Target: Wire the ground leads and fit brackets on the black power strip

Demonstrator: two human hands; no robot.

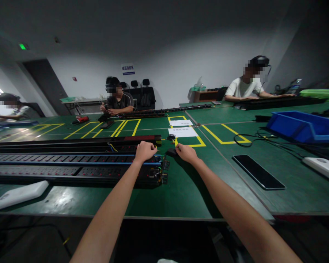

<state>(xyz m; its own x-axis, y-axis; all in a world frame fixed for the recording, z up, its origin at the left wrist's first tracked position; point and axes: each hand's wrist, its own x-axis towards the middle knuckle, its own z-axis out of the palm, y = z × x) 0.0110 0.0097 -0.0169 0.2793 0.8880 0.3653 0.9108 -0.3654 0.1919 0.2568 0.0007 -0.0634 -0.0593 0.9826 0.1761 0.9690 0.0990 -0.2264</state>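
Several long black power strips (55, 171) lie side by side across the left of the table, with small red marks along their faces. Over the right end of the middle strips is my left hand (146, 151), its fingers curled closed; what they pinch, if anything, is hidden. Thin wires stick out close by at the strip ends. My right hand (186, 152) is just to the right of these ends, fingers closed at a small black part (172, 152) low over the table. Small black end pieces (166, 171) hang at the ends of the nearer strips.
White paper sheets (183, 132) and yellow tape outlines mark the green table (208, 175). To the right are a phone (259, 171), black cables, a white power bank (323, 168) and a blue bin (304, 128). Another white device (20, 195) lies front left. Several people sit across the table.
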